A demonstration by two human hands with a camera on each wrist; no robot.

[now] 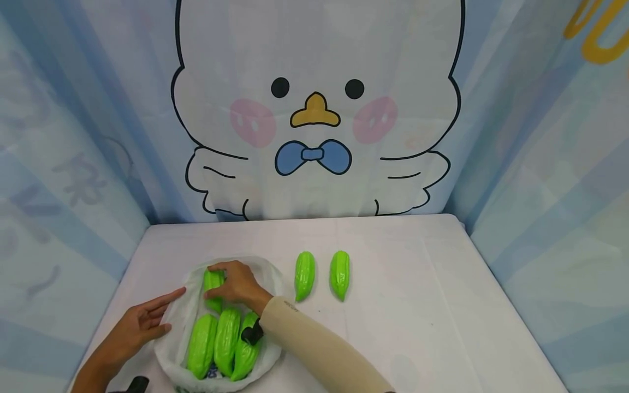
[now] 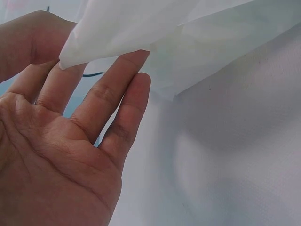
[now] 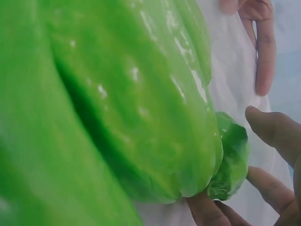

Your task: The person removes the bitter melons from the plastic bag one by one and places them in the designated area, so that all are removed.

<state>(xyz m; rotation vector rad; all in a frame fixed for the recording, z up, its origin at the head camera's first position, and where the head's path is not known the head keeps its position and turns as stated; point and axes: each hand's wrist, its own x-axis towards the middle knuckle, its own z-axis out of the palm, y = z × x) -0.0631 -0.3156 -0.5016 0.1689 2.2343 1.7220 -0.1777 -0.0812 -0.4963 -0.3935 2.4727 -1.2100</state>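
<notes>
My right hand (image 1: 239, 284) reaches into a white plastic bag (image 1: 169, 322) from the right. Its thumb and fingers curl round a glossy green ridged vegetable (image 1: 213, 285) at the bag's far side; the right wrist view shows this vegetable's end (image 3: 230, 162) among the fingers. Similar green vegetables (image 1: 200, 346) lie side by side in the near half, and the right wrist camera partly covers one of them. Outside, at the bag's left rim, my left hand (image 1: 135, 330) has its fingers extended, with fingertips touching the thin bag edge (image 2: 117, 42).
Two more green vegetables, one on the left (image 1: 305, 275) and another on the right (image 1: 340, 275), lie apart on the white table (image 1: 417, 311). Patterned curtains (image 1: 540, 218) hang along both sides, and a cartoon-printed cloth (image 1: 314, 54) stands behind the table.
</notes>
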